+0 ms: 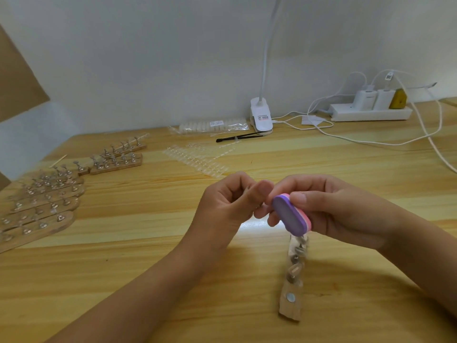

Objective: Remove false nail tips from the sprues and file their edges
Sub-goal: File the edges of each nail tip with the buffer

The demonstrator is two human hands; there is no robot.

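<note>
Filing step, head view: edge-filing was judged to be in hand; one tip seemed already off its strip and held against the file
Left hand [230, 201]: fingers curled; thumb and forefinger pinched together at the file's purple face; the nail tip between them was too small and clear to make out, so its place there was a judgement
Right hand [329, 209]: thumb on top, fingers beneath, gripping the file across its width above the table
File [291, 215]: stubby oblong block with rounded ends; matt purple face, pink layer under it; looked soft-cored
Sprues [197, 162]: clear plastic strips of tips lay flat beyond the hands, apart from them; thin, glossy, faint against the wood
Bag [210, 126]: clear packet of more tips near the wall, beside the white lamp clamp [261, 115]
Wooden strip [293, 276]: just below the right hand; small metal stands along it; one bare round metal disc near its close end
Table [148, 256]: pale wood with visible grain
Next move: would call for short light strokes along the tip's edge; a firm pinch, since so slick a piece could spring away
</note>
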